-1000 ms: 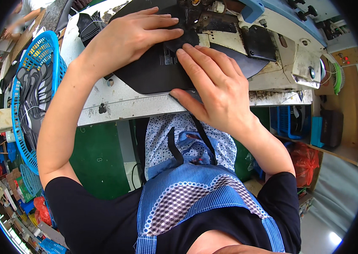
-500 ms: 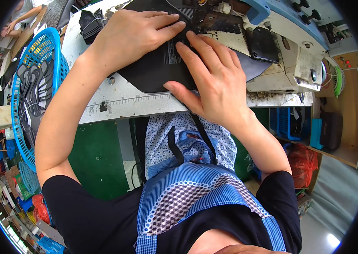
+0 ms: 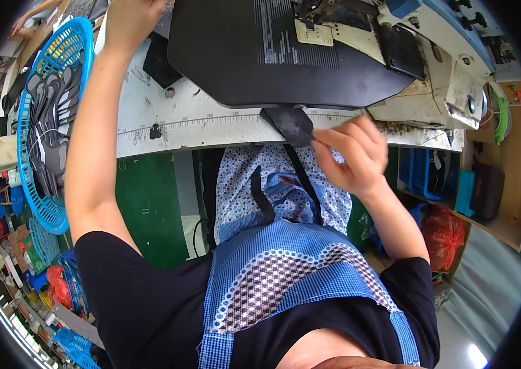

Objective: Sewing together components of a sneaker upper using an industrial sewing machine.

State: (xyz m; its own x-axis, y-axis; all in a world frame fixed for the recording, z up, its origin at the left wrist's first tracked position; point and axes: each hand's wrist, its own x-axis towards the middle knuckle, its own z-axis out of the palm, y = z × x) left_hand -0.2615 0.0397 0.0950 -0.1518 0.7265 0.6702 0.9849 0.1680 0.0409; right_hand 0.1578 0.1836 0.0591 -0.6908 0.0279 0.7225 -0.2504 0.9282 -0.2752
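My right hand [image 3: 352,154] is closed in a pinch at the corner of a small black flat piece [image 3: 291,125], which looks like leather or fabric. That piece hangs over the front edge of the metal worktop [image 3: 211,132]. Behind it lies a wide black plate [image 3: 223,67] with cut corners and pale line markings, around the bed of a sewing machine [image 3: 325,27]. My left hand [image 3: 131,24] is at the top left, beyond another black piece [image 3: 160,61]. The upper edge of the picture cuts off most of its fingers, so its grip is hidden.
A blue plastic basket [image 3: 26,132] at the left holds bundled dark strap-like parts [image 3: 51,123]. The machine's pale body [image 3: 451,92] fills the right side. Beneath it stand a blue bin [image 3: 417,175] and a red plastic bag [image 3: 442,237]. A person's arm shows at the far left top.
Both hands have left the black plate, now uncovered. My left hand went up and left to the picture's edge; my right moved right and nearer, onto the small black piece.
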